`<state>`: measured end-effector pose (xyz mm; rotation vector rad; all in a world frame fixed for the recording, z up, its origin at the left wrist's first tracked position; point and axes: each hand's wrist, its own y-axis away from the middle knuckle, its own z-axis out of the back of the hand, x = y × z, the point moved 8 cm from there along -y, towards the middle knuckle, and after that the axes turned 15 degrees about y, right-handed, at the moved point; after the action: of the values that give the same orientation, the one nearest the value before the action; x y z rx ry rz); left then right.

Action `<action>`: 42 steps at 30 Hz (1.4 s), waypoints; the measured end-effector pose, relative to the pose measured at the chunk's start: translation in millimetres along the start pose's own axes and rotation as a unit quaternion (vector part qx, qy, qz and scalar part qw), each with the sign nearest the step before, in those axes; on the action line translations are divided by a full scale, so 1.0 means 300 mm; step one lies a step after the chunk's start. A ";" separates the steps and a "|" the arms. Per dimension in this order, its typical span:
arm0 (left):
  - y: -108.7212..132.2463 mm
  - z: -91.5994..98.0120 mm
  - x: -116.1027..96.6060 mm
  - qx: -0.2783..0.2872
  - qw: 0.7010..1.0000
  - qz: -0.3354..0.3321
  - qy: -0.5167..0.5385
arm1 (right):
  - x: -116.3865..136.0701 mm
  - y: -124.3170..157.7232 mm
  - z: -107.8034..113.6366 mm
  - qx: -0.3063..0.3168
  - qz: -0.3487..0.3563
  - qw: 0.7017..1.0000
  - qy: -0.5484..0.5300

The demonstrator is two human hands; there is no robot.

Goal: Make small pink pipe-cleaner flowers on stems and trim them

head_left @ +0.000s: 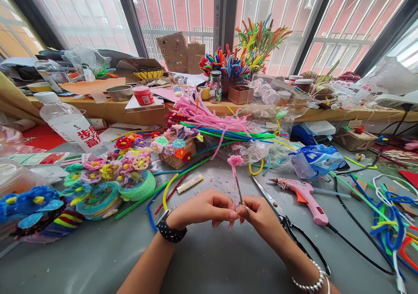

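My left hand point(209, 209), with a dotted black watch band at the wrist, pinches the thin stem of a pink pipe-cleaner flower point(235, 160). The flower stands upright above my fingers, its fluffy head at the top. My right hand point(259, 213) is closed around small scissors point(240, 189), their narrow blades pointing up close beside the stem. Fingers hide most of the scissors' handles. Just right of that hand lies a larger pair of scissors point(269, 196) with black handles. A pink glue gun point(305, 196) rests further right, its black cord trailing forward.
Pink pipe cleaners point(202, 113) are heaped at the back. Pipe-cleaner flower baskets point(137, 185) crowd the left, near a plastic bottle point(70, 122). A glue stick point(190, 184) lies ahead of my left hand. A blue tissue pack point(316, 160) and tangled pipe cleaners point(392, 217) are at right.
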<state>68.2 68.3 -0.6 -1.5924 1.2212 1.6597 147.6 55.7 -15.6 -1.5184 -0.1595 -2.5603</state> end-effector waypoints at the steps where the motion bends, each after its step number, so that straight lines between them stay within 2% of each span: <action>1: 0.000 0.003 0.000 -0.003 1.000 -0.001 0.003 | -0.002 0.000 0.005 -0.009 -0.004 1.000 0.003; 16: 0.013 0.052 -0.043 -0.065 0.992 -0.068 0.082 | -0.038 -0.003 0.018 -0.025 -0.042 0.999 -0.009; 25: 0.003 0.042 -0.029 -0.064 0.995 -0.041 0.066 | -0.052 -0.006 0.024 -0.045 -0.028 0.998 -0.041; 30: -0.006 0.012 -0.019 -0.024 0.999 -0.020 0.028 | -0.046 -0.003 0.035 -0.055 -0.033 0.998 -0.020; 36: -0.018 0.017 -0.024 -0.035 0.998 -0.039 -0.038 | -0.031 -0.002 0.033 -0.040 -0.027 0.999 -0.008; 42: -0.024 0.037 0.000 -0.060 0.997 -0.032 0.044 | -0.033 -0.005 0.032 -0.045 -0.024 0.999 -0.003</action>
<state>69.1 81.3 -3.7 -1.7752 1.1184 1.6658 160.3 59.6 -19.7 -1.5723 -0.0850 -2.6338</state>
